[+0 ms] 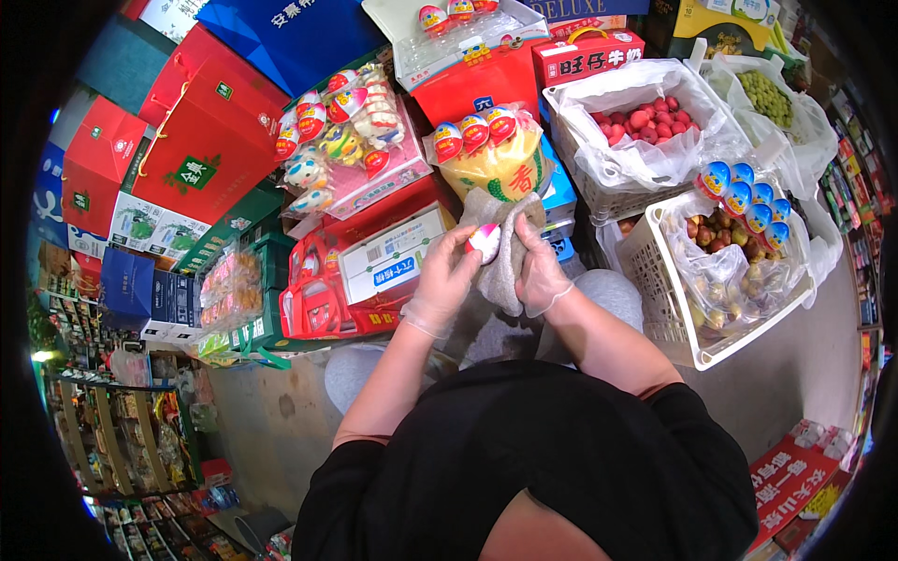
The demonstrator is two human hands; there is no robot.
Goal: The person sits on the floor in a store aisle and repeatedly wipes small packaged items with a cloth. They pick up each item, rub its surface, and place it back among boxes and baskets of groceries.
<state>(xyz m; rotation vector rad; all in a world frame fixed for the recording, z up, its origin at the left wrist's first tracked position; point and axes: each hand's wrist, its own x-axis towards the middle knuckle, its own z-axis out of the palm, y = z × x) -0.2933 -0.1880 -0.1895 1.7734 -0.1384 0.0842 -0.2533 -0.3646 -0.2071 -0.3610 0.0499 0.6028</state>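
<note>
My left hand (pixel 444 275), in a clear thin glove, grips a pink-and-white toy egg (pixel 484 242) between thumb and fingers. A grey cloth (pixel 506 277) hangs from my right hand (pixel 541 265), which is gloved the same way, and the cloth lies against or close beside the egg. Just beyond my hands, several red-and-white eggs (pixel 475 131) rest on a plump yellow bag (pixel 483 175). More red-and-white eggs (pixel 312 120) lie among packaged plush-like figures (pixel 342 146) on a pink box (pixel 393 184) to the left. At the top, an opened carton (pixel 484 42) holds eggs in clear plastic.
On the right, one lined crate (pixel 596 119) holds red fruit (pixel 649 120). A nearer white crate (pixel 694 350) holds brownish fruit (pixel 729 235), with blue-and-white eggs (pixel 758 203) on its far side. Red gift boxes (pixel 203 133) crowd the left. A white-topped box (pixel 393 256) sits left of my hands.
</note>
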